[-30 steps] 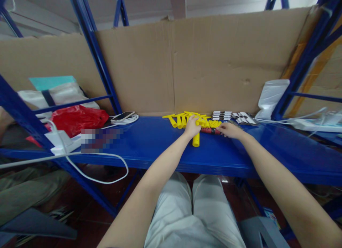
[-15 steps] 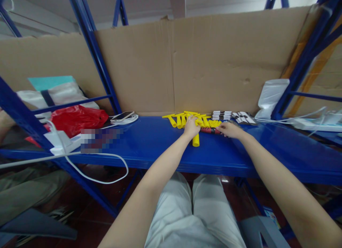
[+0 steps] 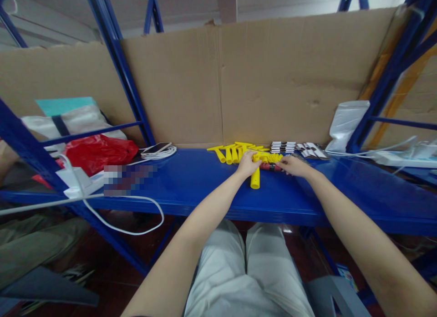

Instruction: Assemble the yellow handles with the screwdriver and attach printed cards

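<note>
My left hand (image 3: 246, 165) is closed around the crosspiece of a yellow T-shaped handle (image 3: 255, 179), whose round stem points toward me. My right hand (image 3: 290, 166) pinches the right end of a dark red, rod-like piece with black bands (image 3: 272, 167). The rod's left end meets the yellow handle beside my left fingers; whether the two are joined I cannot tell. Just behind my hands, several yellow T-shaped handles (image 3: 221, 155) lie in a row on the blue tabletop (image 3: 191, 178). A row of small yellow ribbed pieces (image 3: 275, 157) sits behind the rod.
Stacked white-and-dark packets (image 3: 282, 147) and a white plastic bag (image 3: 346, 123) stand at the back right. A phone (image 3: 156, 148) with a coiled white cable and a red bag (image 3: 100, 152) are on the left. Cardboard (image 3: 273, 80) walls the back. Another person's leg shows at far left.
My left hand has shifted slightly right with the yellow handle, covering more of the red rod's left end. My right hand stays in about the same place.
</note>
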Motion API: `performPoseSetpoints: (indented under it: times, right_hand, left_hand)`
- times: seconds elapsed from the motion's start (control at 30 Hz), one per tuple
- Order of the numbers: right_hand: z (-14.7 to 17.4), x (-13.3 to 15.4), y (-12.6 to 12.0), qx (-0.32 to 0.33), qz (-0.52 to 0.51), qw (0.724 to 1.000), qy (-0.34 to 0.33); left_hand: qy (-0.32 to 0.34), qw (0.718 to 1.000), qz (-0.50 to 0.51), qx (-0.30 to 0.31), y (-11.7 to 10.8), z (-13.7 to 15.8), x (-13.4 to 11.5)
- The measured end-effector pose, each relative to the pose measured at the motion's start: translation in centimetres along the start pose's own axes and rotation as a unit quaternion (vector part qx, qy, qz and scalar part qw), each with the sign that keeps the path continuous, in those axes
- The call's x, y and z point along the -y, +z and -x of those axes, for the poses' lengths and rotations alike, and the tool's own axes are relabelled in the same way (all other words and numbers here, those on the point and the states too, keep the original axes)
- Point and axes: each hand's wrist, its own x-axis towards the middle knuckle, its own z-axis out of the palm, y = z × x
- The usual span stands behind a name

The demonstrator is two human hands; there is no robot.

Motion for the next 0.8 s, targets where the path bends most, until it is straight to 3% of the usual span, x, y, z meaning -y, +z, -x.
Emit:
performPoseSetpoints:
  times: [0.33,0.6,0.8]
  right_hand:
    - [-0.1,-0.2,0.0,-0.004,0.003,1.000,0.002]
    - [0.2,-0.1,-0.1,-0.002,-0.010,1.000,0.013]
    - [-1.6,-2.6,-1.4,-0.094,0.100,0.988,0.078]
  left_hand:
    - [-0.033,0.998,-0.045,-0.010,0.0,0.3,-0.4]
    - [-0.022,0.998,-0.060,-0.029,0.1,0.5,-0.5]
    - [-0.024,0.997,-0.062,-0.033,0.2,0.3,-0.4]
